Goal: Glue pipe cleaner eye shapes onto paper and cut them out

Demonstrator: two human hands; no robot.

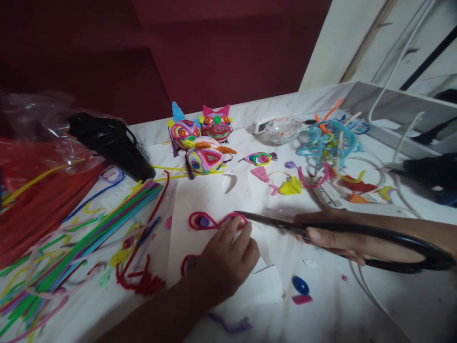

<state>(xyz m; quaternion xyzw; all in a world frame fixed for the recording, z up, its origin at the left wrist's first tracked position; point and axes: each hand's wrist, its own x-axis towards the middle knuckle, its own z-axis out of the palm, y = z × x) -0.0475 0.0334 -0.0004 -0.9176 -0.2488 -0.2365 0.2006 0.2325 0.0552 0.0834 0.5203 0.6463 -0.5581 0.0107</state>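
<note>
My left hand (230,255) is curled, its fingertips pressing on the right end of a pink pipe-cleaner figure-eight (214,223) that lies on a sheet of white paper (182,200). A purple dot sits inside the left loop. Part of a second dark red loop (184,263) shows beside my left wrist. From the right, my right hand (328,240) grips black-handled scissors (271,221). Their blades look nearly closed, and the tips are at the paper by the figure-eight's right loop. What lies under my left fingers is hidden.
Several colourful pipe-cleaner animal heads (216,125) stand at the back. A pile of pipe cleaners (89,238) and a black glue-gun-like tool (110,145) lie left. Tangled blue pieces (328,140) are at back right. A blue oval (300,285) lies in front, near a white cable (367,293).
</note>
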